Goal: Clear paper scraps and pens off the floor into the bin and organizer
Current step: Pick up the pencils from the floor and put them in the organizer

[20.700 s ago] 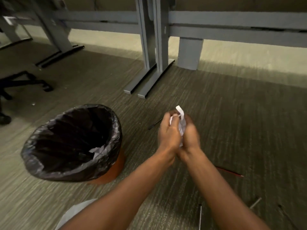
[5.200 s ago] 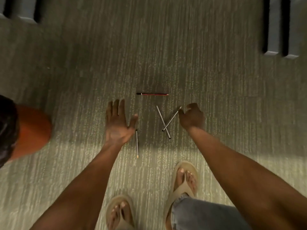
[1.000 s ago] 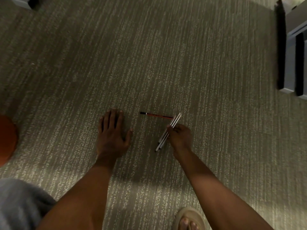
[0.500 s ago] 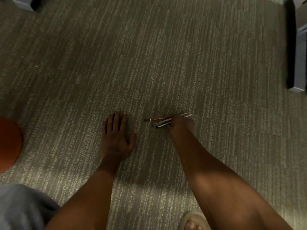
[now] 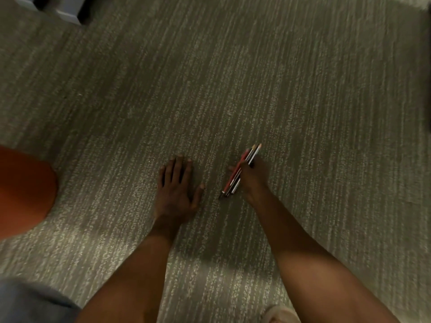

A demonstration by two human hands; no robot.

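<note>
My right hand grips a bundle of pens, a red one among grey ones, held slanted just above the carpet at the middle of the view. My left hand lies flat on the carpet to the left of the bundle, fingers spread and holding nothing. The orange side of the bin shows at the left edge; its opening is out of view. No paper scraps and no organizer are visible.
Grey striped carpet fills the view. A grey desk foot sits at the top left and a dark furniture edge at the right. My knee in jeans is at the bottom left, a sandal at the bottom.
The red pen that lay on the carpet is now in the bundle in my right hand, which has turned the pens from near flat to slanted. My left hand stays pressed on the floor.
</note>
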